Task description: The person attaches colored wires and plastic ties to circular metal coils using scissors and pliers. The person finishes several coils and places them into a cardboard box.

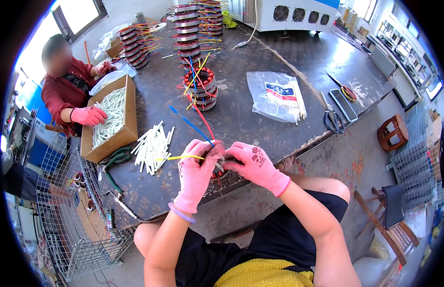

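A stator [219, 174] is sitting at the table's near edge, mostly hidden under the person's two pink-gloved hands. The left hand [193, 167] is pressing its grip together around the base of the wires [184, 157], which are showing as yellow reaching left, and blue and red reaching far. The right hand [254, 165] is bending its fingertips in at the stator, just beside the left ones; what that grip is pinching, if anything, I cannot tell.

Just left of the hands, white tubes [152, 149] are lying in a loose pile on the table [231, 91], with green-handled pliers [118, 158] lying left of them. Farther left, a cardboard box [130, 112] is holding more tubes, and a co-worker [69, 98] in dark red is resting a pink-gloved hand on those.

Far of the hands, a short stack [201, 93] of stators is standing, with taller stacks [187, 36] rising behind it. To the right, a clear bag [265, 95] is lying flat; farther right, black scissors [333, 122] are lying beside a phone [344, 105]. At the far side, a white machine [289, 14] is standing.
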